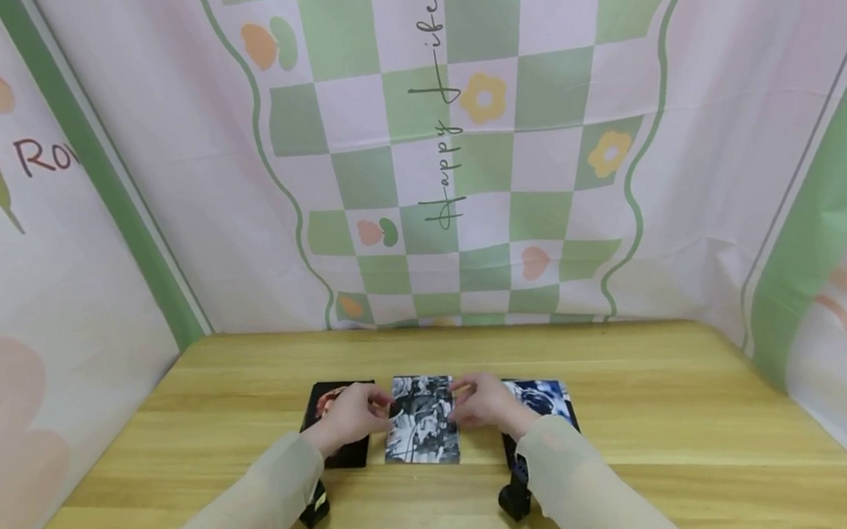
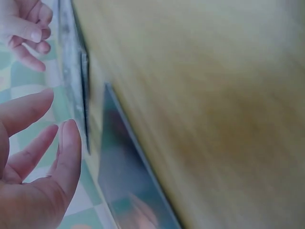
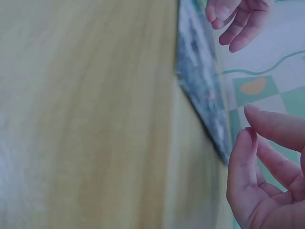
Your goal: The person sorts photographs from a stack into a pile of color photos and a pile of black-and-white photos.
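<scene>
pale wooden table (image 1: pixel 675 442), grain running left to right, bearing three picture cards in a row near the near edge: one black card with an orange figure (image 1: pixel 334 421) on the left, one black-and-white card (image 1: pixel 423 422) in the middle, one blue-and-white card (image 1: pixel 542 401) on the right. two hands over the row, both in light sheer sleeves. left hand (image 1: pixel 351 411) lying over the right part of the black card, fingertips reaching toward the left edge of the middle card; in the left wrist view, fingers (image 2: pixel 66 152) straight and loosely spread, gripping nothing, the card edge just beside them. right hand (image 1: pixel 486 399) at the far right corner of the middle card, covering the near left part of the blue-and-white card; in the right wrist view, fingers (image 3: pixel 240 167) extended and relaxed, apart from the card's edge by a small gap, closed round nothing. actual contact with the middle card: cannot tell from the head view, too small. middle card flat on the table, between the other two, the left one touching or nearly touching it. two dark wrist devices: one (image 1: pixel 316 507) under the left forearm, one (image 1: pixel 514 497) under the right. behind the table, one hanging cloth backdrop (image 1: pixel 475 138) with green and white checks, yellow and orange flowers and script lettering; one pink-and-green side panel (image 1: pixel 44 274) to the left, one (image 1: pixel 833 241) to the right. both wrist views blurred.
</scene>
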A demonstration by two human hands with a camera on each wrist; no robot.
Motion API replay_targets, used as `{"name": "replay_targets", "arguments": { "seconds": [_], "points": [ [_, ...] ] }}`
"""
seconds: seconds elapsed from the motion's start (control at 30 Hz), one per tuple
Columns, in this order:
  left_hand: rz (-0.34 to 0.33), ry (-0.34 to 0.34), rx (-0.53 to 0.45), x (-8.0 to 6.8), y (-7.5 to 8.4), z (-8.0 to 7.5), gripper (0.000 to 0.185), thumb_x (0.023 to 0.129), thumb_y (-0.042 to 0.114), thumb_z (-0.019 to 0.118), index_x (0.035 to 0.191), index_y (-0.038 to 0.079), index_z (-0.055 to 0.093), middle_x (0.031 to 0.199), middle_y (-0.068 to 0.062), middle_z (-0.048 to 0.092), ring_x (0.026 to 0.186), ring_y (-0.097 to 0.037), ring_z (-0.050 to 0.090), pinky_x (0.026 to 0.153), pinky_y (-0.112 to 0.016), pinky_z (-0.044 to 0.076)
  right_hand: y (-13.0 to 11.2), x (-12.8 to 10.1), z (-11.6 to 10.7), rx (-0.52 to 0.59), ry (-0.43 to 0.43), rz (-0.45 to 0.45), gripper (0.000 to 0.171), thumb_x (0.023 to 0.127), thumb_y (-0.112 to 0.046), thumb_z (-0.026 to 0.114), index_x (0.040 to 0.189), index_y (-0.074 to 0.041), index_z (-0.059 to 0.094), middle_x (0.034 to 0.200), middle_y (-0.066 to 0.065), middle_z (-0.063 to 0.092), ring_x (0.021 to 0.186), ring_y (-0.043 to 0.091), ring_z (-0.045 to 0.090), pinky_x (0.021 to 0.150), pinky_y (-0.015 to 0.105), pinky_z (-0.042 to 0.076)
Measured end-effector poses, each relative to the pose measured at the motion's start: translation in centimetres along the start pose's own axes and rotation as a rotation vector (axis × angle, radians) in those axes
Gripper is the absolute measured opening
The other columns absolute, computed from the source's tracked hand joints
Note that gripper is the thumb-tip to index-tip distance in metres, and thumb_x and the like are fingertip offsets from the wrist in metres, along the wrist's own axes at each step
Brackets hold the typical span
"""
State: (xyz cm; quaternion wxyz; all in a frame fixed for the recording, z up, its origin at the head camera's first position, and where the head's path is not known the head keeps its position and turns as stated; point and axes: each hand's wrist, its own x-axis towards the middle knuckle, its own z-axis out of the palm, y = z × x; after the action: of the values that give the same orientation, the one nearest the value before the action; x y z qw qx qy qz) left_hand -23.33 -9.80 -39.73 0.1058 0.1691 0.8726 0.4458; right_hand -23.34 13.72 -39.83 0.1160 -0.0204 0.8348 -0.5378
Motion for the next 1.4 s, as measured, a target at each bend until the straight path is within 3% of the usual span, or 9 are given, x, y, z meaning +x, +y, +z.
{"name": "replay_targets", "arguments": {
  "seconds": [0.13, 0.3, 0.47, 0.67, 0.87, 1.03, 1.4],
  "points": [
    [-0.02, 0.015, -0.022, -0.1, 0.5, -0.2, 0.039, 0.08, 0.007, 0.073, 0.116, -0.004, 0.062, 0.108, -0.017, 0.064, 0.091, -0.019, 0.062, 0.076, -0.032, 0.058, -0.4, -0.4, -0.8, 0.02, -0.004, -0.018, 0.044, 0.078, 0.004, 0.07, 0.12, 0.007, 0.057, 0.094, 0.017, 0.061, 0.074, 0.02, 0.063, 0.068, 0.034, 0.059],
    [-0.051, 0.014, -0.043, -0.1, 1.5, -0.2, 0.041, 0.083, 0.011, 0.072, 0.121, 0.001, 0.06, 0.111, -0.015, 0.064, 0.094, -0.018, 0.061, 0.077, -0.031, 0.057, -0.6, -0.8, -1.9, 0.055, 0.018, -0.017, 0.044, 0.08, 0.001, 0.07, 0.122, 0.004, 0.056, 0.094, 0.013, 0.06, 0.075, 0.018, 0.061, 0.069, 0.033, 0.058],
    [-0.012, 0.001, -0.041, 0.0, 2.2, 0.3, 0.04, 0.083, 0.01, 0.071, 0.12, 0.0, 0.06, 0.113, -0.017, 0.063, 0.093, -0.019, 0.062, 0.073, -0.03, 0.057, -0.3, -1.3, -3.0, 0.084, 0.019, -0.023, 0.047, 0.083, -0.002, 0.069, 0.127, 0.004, 0.052, 0.096, 0.011, 0.061, 0.077, 0.016, 0.06, 0.071, 0.033, 0.057],
    [0.036, -0.01, -0.064, 0.2, 3.0, 1.4, 0.038, 0.083, 0.009, 0.071, 0.119, 0.0, 0.062, 0.112, -0.018, 0.063, 0.09, -0.017, 0.061, 0.072, -0.028, 0.056, 0.1, -2.4, -4.7, 0.106, 0.016, -0.031, 0.048, 0.086, -0.005, 0.067, 0.131, 0.002, 0.049, 0.099, 0.01, 0.058, 0.087, 0.02, 0.062, 0.079, 0.036, 0.057],
    [0.043, -0.02, -0.092, 0.3, 3.9, 2.5, 0.037, 0.084, 0.01, 0.071, 0.118, 0.001, 0.062, 0.112, -0.015, 0.064, 0.089, -0.016, 0.061, 0.073, -0.029, 0.056, 0.8, -3.4, -6.6, 0.109, -0.007, -0.071, 0.055, 0.088, -0.008, 0.066, 0.136, 0.006, 0.042, 0.095, 0.007, 0.059, 0.08, 0.018, 0.062, 0.07, 0.032, 0.057],
    [0.075, -0.026, -0.113, 0.6, 4.7, 3.4, 0.036, 0.083, 0.009, 0.071, 0.116, -0.001, 0.063, 0.109, -0.017, 0.064, 0.088, -0.016, 0.061, 0.072, -0.028, 0.056, 1.0, -4.6, -8.1, 0.109, -0.017, -0.089, 0.056, 0.088, -0.008, 0.065, 0.135, 0.009, 0.04, 0.097, 0.008, 0.058, 0.081, 0.018, 0.062, 0.072, 0.031, 0.058],
    [0.083, -0.068, -0.195, 1.0, 6.9, 6.1, 0.031, 0.083, 0.007, 0.071, 0.113, 0.004, 0.065, 0.113, -0.015, 0.062, 0.091, -0.016, 0.061, 0.074, -0.025, 0.057, 2.7, -6.3, -11.0, 0.033, 0.004, -0.066, 0.059, 0.087, -0.01, 0.066, 0.135, 0.012, 0.037, 0.105, 0.013, 0.058, 0.086, 0.015, 0.061, 0.076, 0.028, 0.058]
  ]
}}
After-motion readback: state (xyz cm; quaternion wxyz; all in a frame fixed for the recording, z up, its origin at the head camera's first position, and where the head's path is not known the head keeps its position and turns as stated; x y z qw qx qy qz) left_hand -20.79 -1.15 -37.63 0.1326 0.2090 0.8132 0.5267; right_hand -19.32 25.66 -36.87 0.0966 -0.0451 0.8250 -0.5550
